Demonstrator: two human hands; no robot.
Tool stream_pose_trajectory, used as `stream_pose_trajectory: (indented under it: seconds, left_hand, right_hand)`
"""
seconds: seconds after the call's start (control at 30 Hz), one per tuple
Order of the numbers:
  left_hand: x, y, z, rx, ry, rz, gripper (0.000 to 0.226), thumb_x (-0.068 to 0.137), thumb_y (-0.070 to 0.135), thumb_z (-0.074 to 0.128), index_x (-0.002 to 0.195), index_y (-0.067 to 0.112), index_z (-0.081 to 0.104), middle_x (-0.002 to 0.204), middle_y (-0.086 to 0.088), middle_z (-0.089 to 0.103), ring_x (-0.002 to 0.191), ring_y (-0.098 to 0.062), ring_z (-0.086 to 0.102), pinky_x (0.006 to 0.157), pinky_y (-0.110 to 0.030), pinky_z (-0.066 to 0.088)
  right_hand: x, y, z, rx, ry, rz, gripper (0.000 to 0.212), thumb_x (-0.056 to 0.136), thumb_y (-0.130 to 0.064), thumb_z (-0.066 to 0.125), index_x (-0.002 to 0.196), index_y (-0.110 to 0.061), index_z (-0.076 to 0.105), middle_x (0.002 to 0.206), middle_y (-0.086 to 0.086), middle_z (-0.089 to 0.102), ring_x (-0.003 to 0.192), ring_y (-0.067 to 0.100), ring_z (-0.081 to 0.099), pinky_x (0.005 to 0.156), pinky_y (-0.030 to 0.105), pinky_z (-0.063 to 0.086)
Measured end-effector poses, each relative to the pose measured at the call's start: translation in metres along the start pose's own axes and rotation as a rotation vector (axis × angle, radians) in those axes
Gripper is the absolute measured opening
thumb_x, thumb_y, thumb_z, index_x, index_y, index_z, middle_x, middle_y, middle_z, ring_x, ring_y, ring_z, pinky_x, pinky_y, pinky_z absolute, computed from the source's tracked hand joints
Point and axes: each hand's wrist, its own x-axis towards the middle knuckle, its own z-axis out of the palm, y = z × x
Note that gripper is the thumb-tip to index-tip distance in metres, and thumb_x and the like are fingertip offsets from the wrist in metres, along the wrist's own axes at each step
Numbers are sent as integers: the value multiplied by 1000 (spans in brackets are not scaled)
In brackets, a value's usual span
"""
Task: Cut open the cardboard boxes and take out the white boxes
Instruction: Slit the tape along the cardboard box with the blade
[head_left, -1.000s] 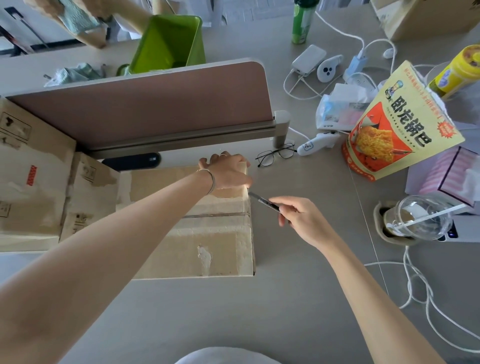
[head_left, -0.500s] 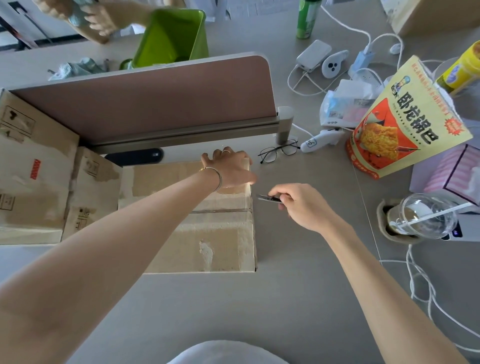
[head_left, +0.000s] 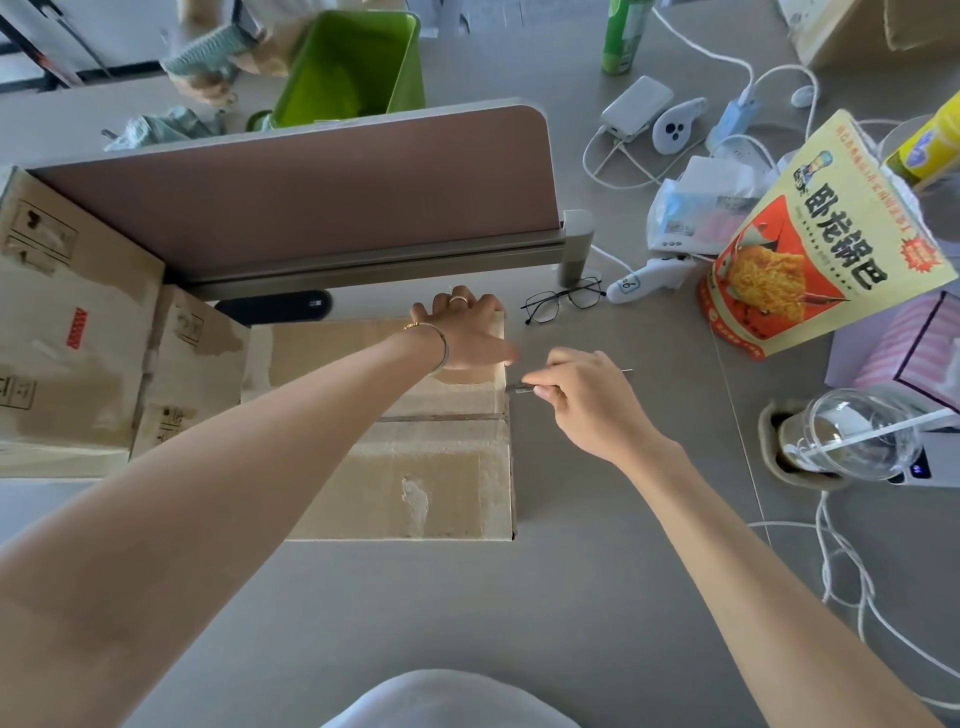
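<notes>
Our right hand pinches a knife, tip at the box's right edge; our left hand curls over its far corner. It lies on the grey table, more boxes left, glasses just beyond.

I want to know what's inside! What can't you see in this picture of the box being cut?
Head view, the only one:
- Inside of the cardboard box: flaps shut, so no white boxes show.
- The cutter: the right hand covers its middle; its tip at the box edge is too small to make out.
- Left hand: its fingers curl over the far edge, tips hidden.
- Cardboard box at left: cut off by the frame edge.
</notes>
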Motion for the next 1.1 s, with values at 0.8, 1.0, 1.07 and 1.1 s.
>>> stream_pose_trajectory:
  seconds: [0.8, 1.0, 1.07, 1.1]
  left_hand:
    - [1, 1, -3, -47, -22, -25, 73, 63, 56, 50, 136, 46, 45, 140, 1, 37, 131, -25, 33, 104, -48, 28]
    - [-1, 1, -4, -48, -32, -15, 72, 62, 56, 49, 134, 47, 46, 139, 1, 38, 129, -24, 33, 102, -47, 28]
    - [0, 0, -5, -52, -40, -13, 71, 63, 56, 50, 133, 48, 46, 139, 2, 38, 128, -24, 33, 102, -47, 28]
    - [0, -1, -5, -53, -39, -13, 71, 63, 57, 50, 133, 48, 46, 138, 2, 38, 128, -24, 34, 102, -47, 29]
  right_hand:
    - [-16, 2, 10, 70, 2, -55, 28, 93, 0, 61, 90, -21, 79, 77, -3, 59, 68, 22, 51, 79, 42, 40]
    - [-13, 4, 11, 6, 45, -23, 23, 91, 0, 64, 80, -16, 75, 74, -1, 54, 65, 24, 46, 73, 41, 39]
    - [-11, -2, 13, -7, 88, 1, 21, 89, 0, 66, 80, -16, 75, 72, -1, 52, 64, 23, 43, 69, 40, 37]
    - [-10, -3, 13, -9, 92, 1, 21, 88, 1, 67, 80, -16, 76, 72, -2, 51, 65, 22, 44, 68, 39, 36]
